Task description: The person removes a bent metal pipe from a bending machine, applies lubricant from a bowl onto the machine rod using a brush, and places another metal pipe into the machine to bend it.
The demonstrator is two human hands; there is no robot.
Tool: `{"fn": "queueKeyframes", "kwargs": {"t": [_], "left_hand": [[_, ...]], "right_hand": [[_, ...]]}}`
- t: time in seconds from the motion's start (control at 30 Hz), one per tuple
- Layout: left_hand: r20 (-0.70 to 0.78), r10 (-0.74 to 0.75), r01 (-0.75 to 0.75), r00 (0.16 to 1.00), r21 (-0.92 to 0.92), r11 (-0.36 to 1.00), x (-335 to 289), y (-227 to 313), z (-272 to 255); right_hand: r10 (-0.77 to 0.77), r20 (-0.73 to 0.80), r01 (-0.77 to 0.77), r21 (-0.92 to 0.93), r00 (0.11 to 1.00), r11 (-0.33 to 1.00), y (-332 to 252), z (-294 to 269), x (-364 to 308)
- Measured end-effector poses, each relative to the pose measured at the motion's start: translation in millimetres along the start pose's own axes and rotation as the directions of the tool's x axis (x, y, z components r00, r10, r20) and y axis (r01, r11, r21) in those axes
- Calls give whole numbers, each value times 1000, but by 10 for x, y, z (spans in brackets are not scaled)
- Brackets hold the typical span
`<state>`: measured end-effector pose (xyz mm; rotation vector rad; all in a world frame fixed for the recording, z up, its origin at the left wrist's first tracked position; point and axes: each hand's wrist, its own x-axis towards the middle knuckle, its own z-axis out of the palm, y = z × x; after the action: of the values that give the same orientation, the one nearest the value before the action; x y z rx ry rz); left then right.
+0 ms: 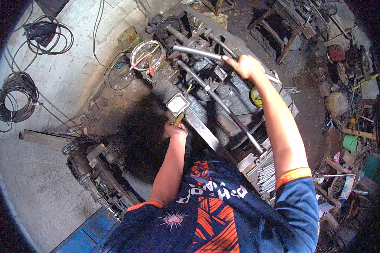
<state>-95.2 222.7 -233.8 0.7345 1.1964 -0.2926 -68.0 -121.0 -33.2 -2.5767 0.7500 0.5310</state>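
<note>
My right hand (245, 66) is closed around a long, bare steel bar (198, 52) that lies slantwise over a greasy machine, which looks like a lathe (236, 101). The bar's far left end sticks out past my fingers, and another stretch shows beyond my wrist. Low on the machine's near left side, my left hand (176, 129) is closed on a short yellowish handle (179, 119); part of its fingers is hidden. Just above that handle sits a small pale rectangular plate (178, 104). A longer polished rod (221, 103) runs along the machine below the bar.
A round pan (135, 55) with a red-tipped brush (150, 67) rests on the machine's far left. Cut steel rods (264, 179) are stacked near my right elbow. Coiled cables (16, 97) hang at the left; scrap and tools crowd the right. A second machine (93, 168) stands lower left.
</note>
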Motion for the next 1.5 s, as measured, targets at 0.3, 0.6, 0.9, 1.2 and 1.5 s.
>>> {"fn": "queueKeyframes", "kwargs": {"t": [0.3,0.6,0.9,1.2,1.5], "left_hand": [[0,-10,10,1000,53,999,-118,-34,41],[-9,178,-176,984,86,981,26,-15,34],[56,118,-112,991,-89,990,100,39,35],[131,153,-147,980,-52,988,201,38,-26],[127,88,-74,988,-110,991,443,89,-188]], "right_hand": [[4,6,-4,-14,1000,1000,-25,-25,24],[15,-19,-15,15,1000,1000,3,21,8],[2,-29,-1,10,1000,1000,4,27,12],[-27,-40,27,-5,999,1000,-59,-28,-5],[-22,-28,22,-3,999,1000,-155,-34,-8]]}}
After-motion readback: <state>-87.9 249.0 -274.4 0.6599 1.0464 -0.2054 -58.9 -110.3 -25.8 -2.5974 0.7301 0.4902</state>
